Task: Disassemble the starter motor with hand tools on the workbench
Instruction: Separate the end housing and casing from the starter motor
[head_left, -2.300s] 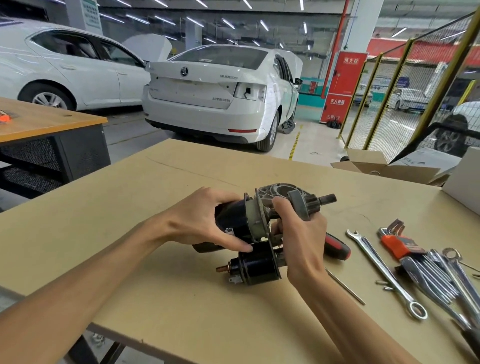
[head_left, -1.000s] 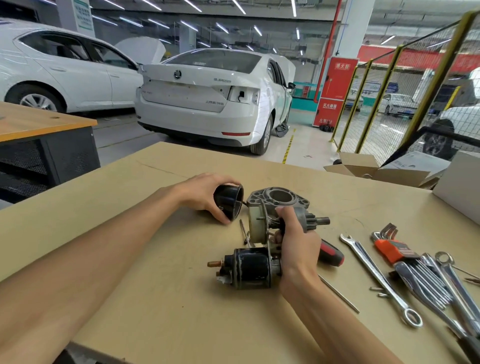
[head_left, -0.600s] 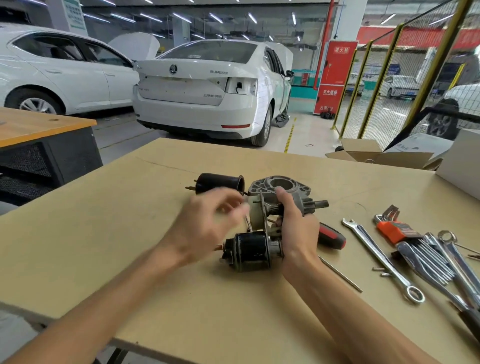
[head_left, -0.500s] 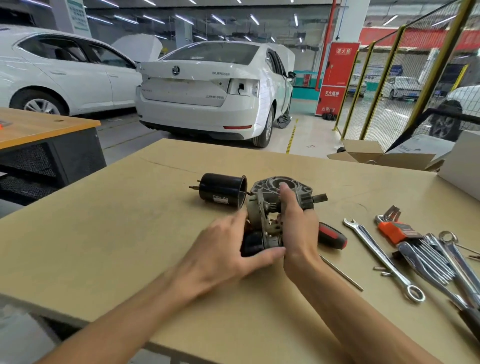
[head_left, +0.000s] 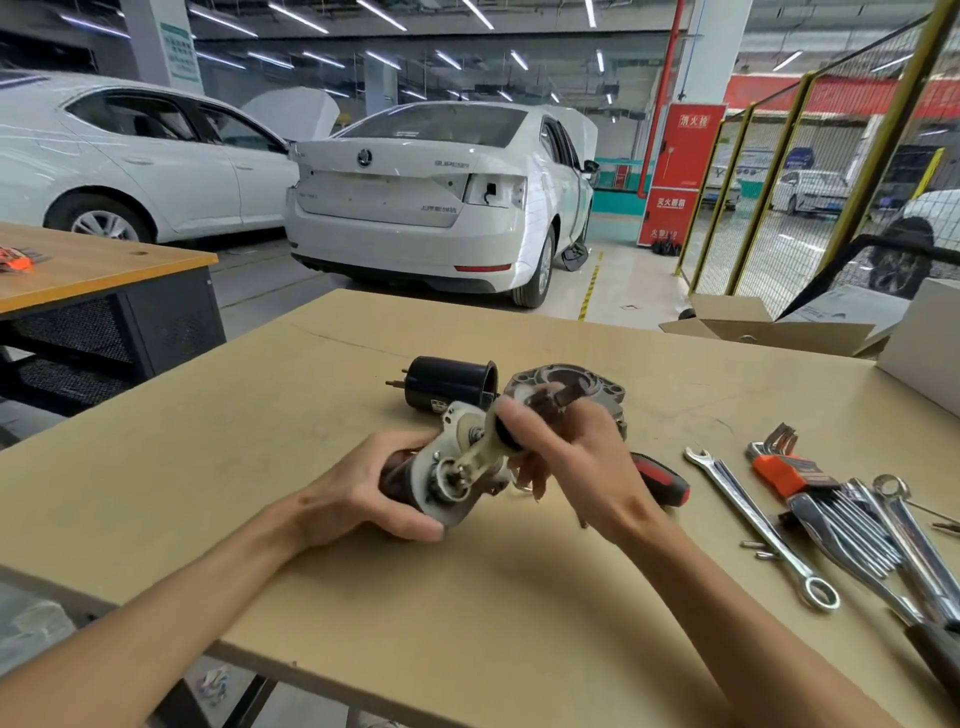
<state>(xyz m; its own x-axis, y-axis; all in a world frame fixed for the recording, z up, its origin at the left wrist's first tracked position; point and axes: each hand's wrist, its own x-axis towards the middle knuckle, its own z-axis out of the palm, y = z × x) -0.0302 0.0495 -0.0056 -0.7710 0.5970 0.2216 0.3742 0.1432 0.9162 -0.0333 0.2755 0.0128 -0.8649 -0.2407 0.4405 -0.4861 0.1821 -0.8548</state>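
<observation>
Starter motor (head_left: 452, 473): heavy, rigid, greasy metal; left hand (head_left: 358, 488) clamps solenoid body, right hand (head_left: 576, 457) pinches shift-lever end, so grip housings, not lever.

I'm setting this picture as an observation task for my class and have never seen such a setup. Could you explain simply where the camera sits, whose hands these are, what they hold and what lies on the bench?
The picture comes from a camera worn on a person's head, looking forward and down, so the two bare arms reach in from below. There is no machine, just a person working in a car workshop. The left hand grips the dark solenoid end of a partly stripped starter motor, while the right hand grips its other end; the motion blur hides detail. On the workbench behind lie the removed black motor casing and a grey metal housing. To the right lie a red-handled screwdriver, a spanner and hex keys in an orange holder.
</observation>
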